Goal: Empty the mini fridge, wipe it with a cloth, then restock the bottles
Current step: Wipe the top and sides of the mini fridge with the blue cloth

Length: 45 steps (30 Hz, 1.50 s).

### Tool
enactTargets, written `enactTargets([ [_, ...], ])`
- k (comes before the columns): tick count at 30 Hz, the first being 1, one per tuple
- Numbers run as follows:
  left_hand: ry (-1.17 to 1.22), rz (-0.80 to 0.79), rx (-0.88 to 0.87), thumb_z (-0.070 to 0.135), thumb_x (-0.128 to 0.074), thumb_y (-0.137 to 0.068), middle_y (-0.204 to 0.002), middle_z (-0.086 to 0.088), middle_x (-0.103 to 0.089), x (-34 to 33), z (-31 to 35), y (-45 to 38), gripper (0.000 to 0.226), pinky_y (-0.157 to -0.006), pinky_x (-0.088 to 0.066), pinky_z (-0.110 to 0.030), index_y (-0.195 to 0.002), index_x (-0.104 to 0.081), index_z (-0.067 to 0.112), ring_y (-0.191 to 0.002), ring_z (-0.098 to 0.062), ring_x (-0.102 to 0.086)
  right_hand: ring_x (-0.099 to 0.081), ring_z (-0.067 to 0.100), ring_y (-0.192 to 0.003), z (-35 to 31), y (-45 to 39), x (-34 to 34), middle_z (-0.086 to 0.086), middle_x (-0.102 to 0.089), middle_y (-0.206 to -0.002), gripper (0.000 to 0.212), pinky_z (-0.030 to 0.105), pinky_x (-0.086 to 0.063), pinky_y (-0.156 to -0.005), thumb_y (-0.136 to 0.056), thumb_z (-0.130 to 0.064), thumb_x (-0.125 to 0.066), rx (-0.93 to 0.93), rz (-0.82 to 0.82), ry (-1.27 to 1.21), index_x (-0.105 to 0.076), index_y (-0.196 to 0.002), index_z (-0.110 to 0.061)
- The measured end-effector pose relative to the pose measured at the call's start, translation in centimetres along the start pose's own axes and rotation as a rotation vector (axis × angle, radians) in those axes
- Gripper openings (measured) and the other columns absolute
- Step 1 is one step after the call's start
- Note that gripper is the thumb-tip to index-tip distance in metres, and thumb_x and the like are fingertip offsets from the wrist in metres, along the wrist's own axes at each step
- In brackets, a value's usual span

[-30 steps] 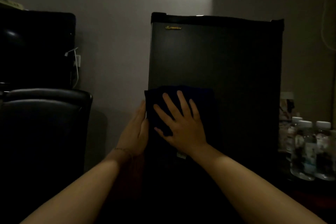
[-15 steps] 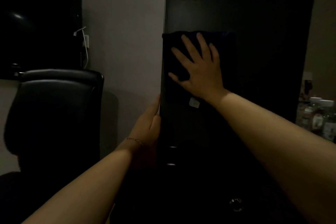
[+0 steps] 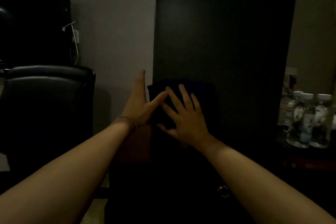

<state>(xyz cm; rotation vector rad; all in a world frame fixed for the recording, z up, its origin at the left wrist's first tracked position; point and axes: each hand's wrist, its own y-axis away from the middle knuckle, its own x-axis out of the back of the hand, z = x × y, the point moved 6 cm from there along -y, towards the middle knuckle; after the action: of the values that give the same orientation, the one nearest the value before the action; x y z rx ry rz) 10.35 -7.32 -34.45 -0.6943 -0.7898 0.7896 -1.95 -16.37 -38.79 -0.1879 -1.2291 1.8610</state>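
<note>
The black mini fridge (image 3: 225, 42) stands in front of me with its door shut. A dark cloth (image 3: 200, 91) lies flat against the lower left part of the door. My right hand (image 3: 183, 116) presses on the cloth with its fingers spread. My left hand (image 3: 140, 103) is at the fridge's left edge, fingers straight, its thumb touching the cloth beside my right hand. Several clear water bottles with white caps (image 3: 309, 120) stand to the right of the fridge.
A black padded chair (image 3: 47, 107) stands at the left, with a dark screen (image 3: 32, 20) and a white cable (image 3: 75, 45) behind it. The bottles share a dark low surface (image 3: 309, 152) at the right. A grey wall (image 3: 116, 23) is behind.
My right hand has slid the cloth down the fridge door from near the top to the lower left. My left hand has risen along the fridge's left edge to meet the cloth.
</note>
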Motion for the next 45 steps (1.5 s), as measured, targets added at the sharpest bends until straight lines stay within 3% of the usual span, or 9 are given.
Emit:
enactTargets([
  [2,0.033,-0.018,0.03,0.068,-0.065,-0.074,-0.163,0.006,-0.006,-0.4,1.3,-0.8,0.109,-0.118,-0.023,-0.042,-0.154,0.001,0.033,-0.146,-0.016,-0.018,0.013,0.031,-0.152,-0.5,2.0,-0.7,0.003,-0.002,-0.167,0.081,0.043,0.016,-0.118,-0.089,-0.072,-0.046,0.031,-0.055,-0.006,-0.021,-0.156,-0.034],
  [7,0.059,0.03,0.017,0.049,-0.075,-0.076,-0.16,0.003,-0.015,-1.9,3.7,-2.0,0.109,-0.105,-0.023,-0.025,-0.154,-0.001,0.03,-0.134,-0.005,-0.023,0.006,0.028,-0.153,2.4,5.5,-0.9,-0.002,-0.002,-0.167,0.077,0.041,0.012,-0.12,-0.091,-0.068,-0.035,0.124,-0.174,0.051,-0.014,-0.158,-0.038],
  [10,0.036,0.069,0.039,0.046,-0.073,-0.08,-0.162,0.0,-0.011,-2.5,3.2,-1.9,0.108,-0.108,-0.023,-0.028,-0.154,0.004,0.029,-0.143,-0.018,-0.024,0.004,0.028,-0.154,6.5,8.0,-0.5,-0.003,-0.003,-0.168,0.078,0.041,0.011,-0.121,-0.091,-0.071,-0.04,0.029,-0.193,0.052,-0.015,-0.158,-0.039],
  [15,-0.037,0.137,0.0,0.043,-0.075,-0.08,-0.162,-0.003,-0.01,-3.0,3.1,-1.7,0.112,-0.116,-0.019,-0.031,-0.155,0.004,0.022,-0.146,-0.019,-0.02,0.0,0.031,-0.154,13.1,11.8,0.1,-0.001,-0.005,-0.167,0.08,0.045,0.005,-0.121,-0.09,-0.073,-0.037,-0.062,-0.217,0.077,-0.01,-0.158,-0.04],
  [19,-0.19,0.138,0.052,0.061,-0.074,-0.072,-0.163,-0.007,0.0,-3.7,3.3,-2.1,0.126,-0.121,-0.014,-0.041,-0.154,0.01,0.017,-0.149,-0.024,-0.008,-0.002,0.033,-0.154,16.2,13.9,-0.2,-0.001,-0.005,-0.168,0.082,0.051,-0.008,-0.118,-0.089,-0.07,-0.039,-0.073,-0.186,0.083,-0.007,-0.158,-0.039],
  [25,-0.218,0.179,0.054,0.058,-0.069,-0.08,-0.163,-0.008,-0.001,-3.7,3.5,-2.1,0.116,-0.121,-0.012,-0.04,-0.154,0.009,0.014,-0.149,-0.024,-0.008,0.001,0.039,-0.152,14.3,12.1,-0.6,0.006,-0.006,-0.167,0.081,0.059,-0.011,-0.114,-0.089,-0.07,-0.037,-0.085,-0.142,0.096,-0.009,-0.158,-0.037],
  [33,-0.246,0.196,0.016,0.046,-0.063,-0.089,-0.162,-0.012,-0.006,-4.0,3.6,-2.0,0.102,-0.121,-0.017,-0.045,-0.154,0.006,0.008,-0.148,-0.028,-0.013,-0.007,0.032,-0.153,4.3,4.8,-0.9,0.001,-0.017,-0.166,0.068,0.046,-0.001,-0.121,-0.095,-0.066,-0.045,0.142,-0.02,0.07,-0.032,-0.154,-0.036],
  [39,-0.255,0.183,0.02,0.049,-0.062,-0.089,-0.162,-0.012,-0.004,-4.0,3.4,-2.0,0.101,-0.121,-0.016,-0.044,-0.154,0.006,0.01,-0.148,-0.027,-0.012,-0.007,0.029,-0.154,7.6,8.2,-0.9,-0.001,-0.013,-0.167,0.08,0.044,-0.005,-0.121,-0.089,-0.066,-0.055,0.125,-0.041,0.069,-0.024,-0.156,-0.037],
  [45,-0.242,0.178,0.046,0.05,-0.062,-0.088,-0.163,-0.012,-0.002,-4.0,3.2,-2.2,0.103,-0.121,-0.012,-0.042,-0.154,0.008,0.012,-0.149,-0.027,-0.009,-0.001,0.031,-0.154,15.3,13.0,-1.0,-0.001,-0.008,-0.167,0.078,0.054,-0.014,-0.115,-0.09,-0.063,-0.046,-0.072,-0.075,0.035,-0.013,-0.157,-0.039],
])
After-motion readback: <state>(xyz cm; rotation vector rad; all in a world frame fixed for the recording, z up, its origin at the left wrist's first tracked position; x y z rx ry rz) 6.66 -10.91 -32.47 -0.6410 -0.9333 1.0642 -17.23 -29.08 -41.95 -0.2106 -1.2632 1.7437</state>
